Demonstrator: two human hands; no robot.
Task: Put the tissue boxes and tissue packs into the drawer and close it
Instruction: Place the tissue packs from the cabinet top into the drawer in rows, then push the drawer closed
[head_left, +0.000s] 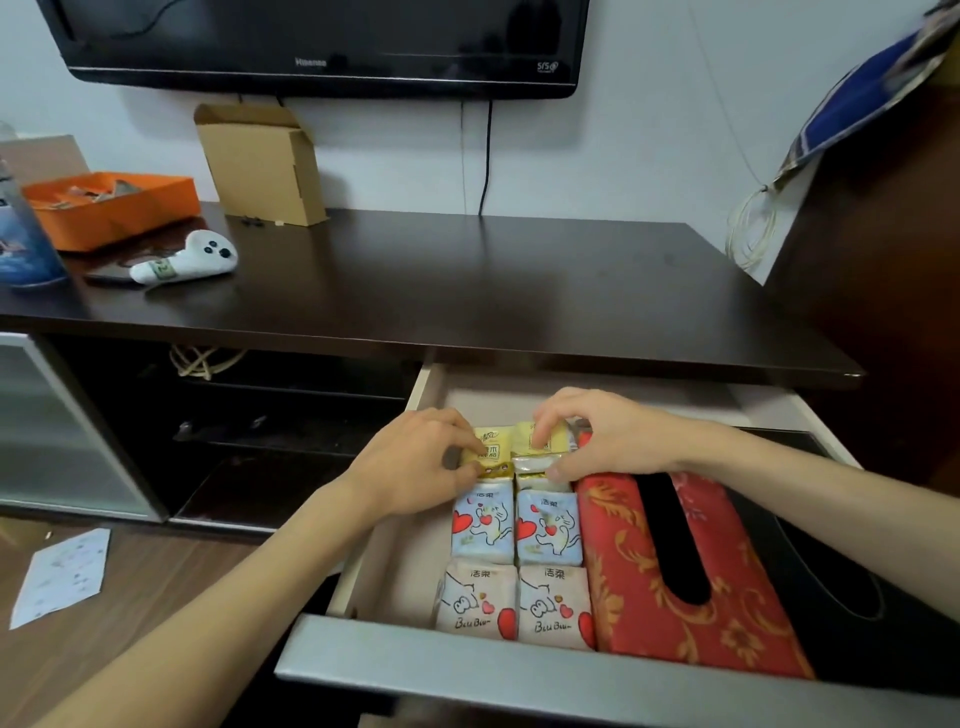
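The drawer stands pulled out under the dark table top. Inside, a red patterned tissue box lies lengthwise, with a black tissue box to its right. Left of the red box lie two blue packs, two pink packs and, furthest in, two yellow packs. My left hand pinches the left yellow pack. My right hand has its fingers on the right yellow pack.
On the table top lie a white game controller, an orange tray, a cardboard box and a blue bottle. A television hangs above. A paper sheet lies on the wooden floor, left.
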